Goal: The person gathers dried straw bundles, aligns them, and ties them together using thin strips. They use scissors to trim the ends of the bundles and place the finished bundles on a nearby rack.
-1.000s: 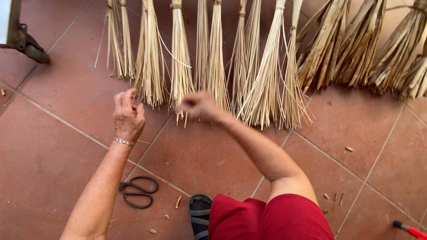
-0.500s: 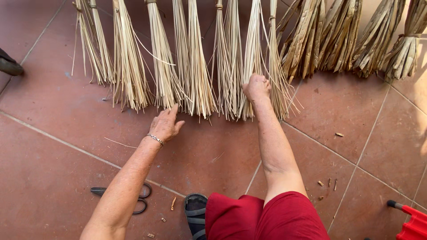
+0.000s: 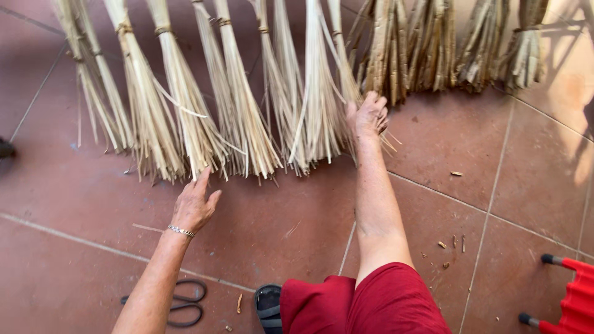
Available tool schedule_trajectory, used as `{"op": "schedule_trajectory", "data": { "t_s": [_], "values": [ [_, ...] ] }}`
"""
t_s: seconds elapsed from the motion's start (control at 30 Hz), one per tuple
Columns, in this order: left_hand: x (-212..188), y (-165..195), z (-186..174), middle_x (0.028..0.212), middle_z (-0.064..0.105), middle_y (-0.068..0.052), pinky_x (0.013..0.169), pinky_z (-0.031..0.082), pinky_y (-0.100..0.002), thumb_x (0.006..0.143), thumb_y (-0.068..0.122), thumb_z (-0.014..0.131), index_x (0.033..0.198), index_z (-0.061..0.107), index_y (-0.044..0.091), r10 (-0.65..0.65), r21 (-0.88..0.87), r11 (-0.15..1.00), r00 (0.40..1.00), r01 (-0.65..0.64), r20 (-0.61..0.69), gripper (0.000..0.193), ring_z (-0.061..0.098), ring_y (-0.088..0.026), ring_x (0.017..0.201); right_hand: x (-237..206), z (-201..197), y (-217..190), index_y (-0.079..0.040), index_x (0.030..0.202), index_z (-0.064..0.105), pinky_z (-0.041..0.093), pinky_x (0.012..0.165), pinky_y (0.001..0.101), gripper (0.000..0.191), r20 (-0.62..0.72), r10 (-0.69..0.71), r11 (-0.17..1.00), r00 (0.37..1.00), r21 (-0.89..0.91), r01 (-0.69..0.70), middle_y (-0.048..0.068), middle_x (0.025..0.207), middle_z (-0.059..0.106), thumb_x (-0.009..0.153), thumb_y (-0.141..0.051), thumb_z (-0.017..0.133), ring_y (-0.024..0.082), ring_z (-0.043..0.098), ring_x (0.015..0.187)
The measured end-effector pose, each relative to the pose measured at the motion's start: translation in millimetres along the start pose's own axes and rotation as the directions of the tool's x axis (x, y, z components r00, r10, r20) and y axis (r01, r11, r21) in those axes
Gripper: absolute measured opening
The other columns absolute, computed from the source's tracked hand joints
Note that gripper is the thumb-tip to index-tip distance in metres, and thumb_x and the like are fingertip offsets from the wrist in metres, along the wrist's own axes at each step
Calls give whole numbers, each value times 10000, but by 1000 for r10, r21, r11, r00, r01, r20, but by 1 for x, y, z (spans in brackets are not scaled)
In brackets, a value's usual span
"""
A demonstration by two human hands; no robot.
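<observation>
Several tied bundles of pale straw (image 3: 247, 117) lie fanned out in a row on the red tiled floor (image 3: 470, 161). My right hand (image 3: 368, 114) reaches far forward and grips the rightmost pale bundle (image 3: 337, 62) by its loose ends. Nearer to me, my left hand (image 3: 197, 201), with a thin bracelet at the wrist, hovers flat with fingers apart, its fingertips touching the tips of another bundle (image 3: 185, 124). It holds nothing.
Darker brown bundles (image 3: 433, 43) lie at the back right. Black scissors (image 3: 179, 303) rest on the floor by my left forearm. My red-clad knee (image 3: 371, 306) and a dark sandal (image 3: 269, 306) are at the bottom. A red object (image 3: 572, 294) sits at the right edge.
My right hand has moved rightward from the middle bundles to the rightmost pale one. My left hand dropped lower and opened flat. The view shifted to the right.
</observation>
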State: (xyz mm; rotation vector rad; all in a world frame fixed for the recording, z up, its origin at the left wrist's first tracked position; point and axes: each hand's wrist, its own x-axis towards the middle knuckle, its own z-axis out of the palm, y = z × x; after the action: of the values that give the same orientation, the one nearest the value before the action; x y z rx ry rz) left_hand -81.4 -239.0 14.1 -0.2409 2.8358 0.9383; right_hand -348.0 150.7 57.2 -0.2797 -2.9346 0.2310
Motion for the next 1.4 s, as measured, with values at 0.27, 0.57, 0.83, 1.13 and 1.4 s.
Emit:
{"op": "schedule_trajectory", "data": {
  "t_s": [0.27,0.57,0.83,1.13,1.4],
  "values": [
    [4,15,11,1135,649,-184,866,551,-465,880,276,742,1546,421,180,-64,-54,996,997,66,45,745,659,-348,1028,1,37,13,-99,1074,650,577,819,487,361,307,31,999,951,-28,-24,144,1053,669,905,-392,776,317,696,991],
    [-15,25,-21,1293,642,-142,861,563,-444,893,239,716,1524,437,176,-37,-160,985,992,56,117,693,716,-278,878,-5,0,-28,28,1421,458,549,789,528,813,152,-168,985,974,-9,171,324,1306,462,679,-69,776,424,648,946],
    [-131,-16,-51,1126,733,-116,811,594,-380,908,224,714,1365,585,79,-259,-456,869,962,191,-91,496,728,-216,880,-94,-31,-156,-104,1226,694,603,778,381,271,97,-765,597,637,479,644,72,1066,735,975,-186,753,191,729,894],
    [-279,-82,-36,1057,779,-123,854,581,-376,926,333,692,1255,674,82,-541,-518,749,833,413,-118,415,746,-233,965,-215,2,-274,-60,1429,582,570,903,414,571,534,-845,406,-20,665,627,179,1239,728,939,-311,732,236,696,1042],
    [-347,-124,-40,1113,768,-140,897,578,-386,907,354,692,1231,690,90,-689,-607,647,695,462,-205,419,743,-246,1014,-363,-2,-250,-113,1234,673,598,736,462,517,447,-869,110,-215,597,795,157,891,783,843,-432,783,298,755,790]
  ]
}}
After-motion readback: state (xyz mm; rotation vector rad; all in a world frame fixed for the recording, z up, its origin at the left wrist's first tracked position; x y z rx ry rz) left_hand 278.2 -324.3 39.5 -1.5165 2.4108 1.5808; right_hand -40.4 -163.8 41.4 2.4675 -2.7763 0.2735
